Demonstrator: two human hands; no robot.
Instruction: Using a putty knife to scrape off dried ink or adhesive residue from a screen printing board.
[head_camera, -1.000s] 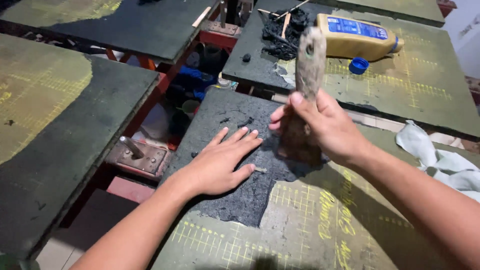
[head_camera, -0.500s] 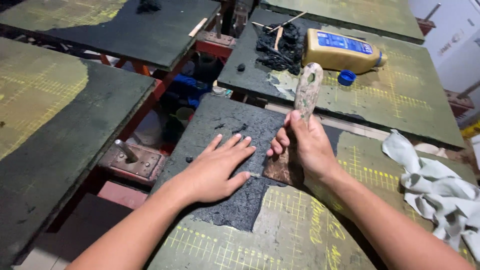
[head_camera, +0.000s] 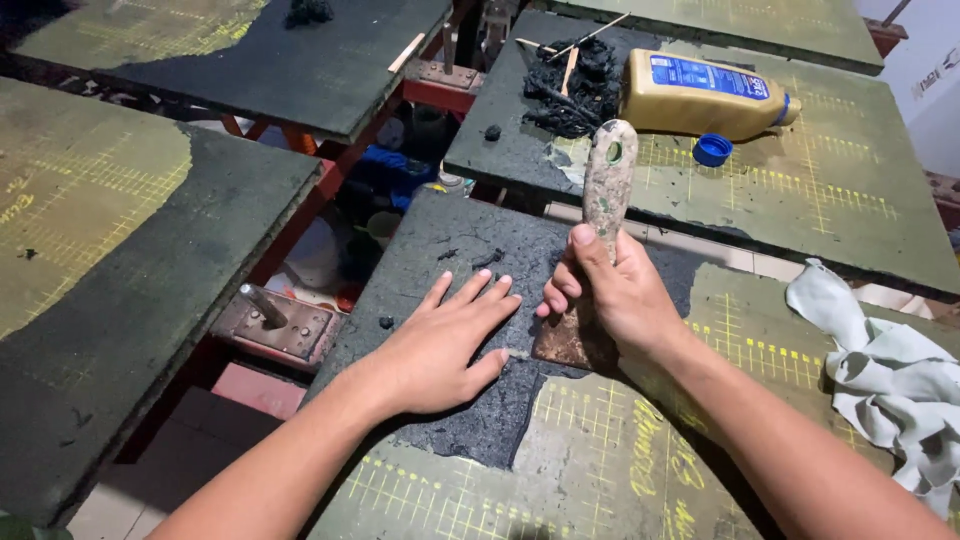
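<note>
- The flat-bladed scraper with a long, pale, paint-speckled handle (head_camera: 598, 250) stands nearly upright on the board in front of you; its rusty brown blade meets the surface at the edge of the rough black coating (head_camera: 455, 270).
- Head view: your right hand (head_camera: 610, 295) is wrapped tight around the lower handle, thumb pointing up along it, just above the blade.
- Your left hand (head_camera: 440, 345) lies flat and open, fingers spread, pressing on the gritty black layer just beside the blade.
- The rectangular olive-green board with yellow grid lines (head_camera: 620, 460) is bare and smooth on the near side, crusted and dark on the far side.
- On the next board beyond, a yellow plastic bottle with a blue label (head_camera: 705, 95) lies on its side, its round blue cap (head_camera: 712, 150) off and just beside it.
- Near the bottle sits a clump of black scrapings (head_camera: 575, 85) with thin wooden sticks across it.
- A crumpled pale grey rag (head_camera: 885, 375) lies at your right on the board's edge.
- Left of your board, a rusty metal bracket with a stubby pin (head_camera: 275, 325) shows in the gap.
</note>
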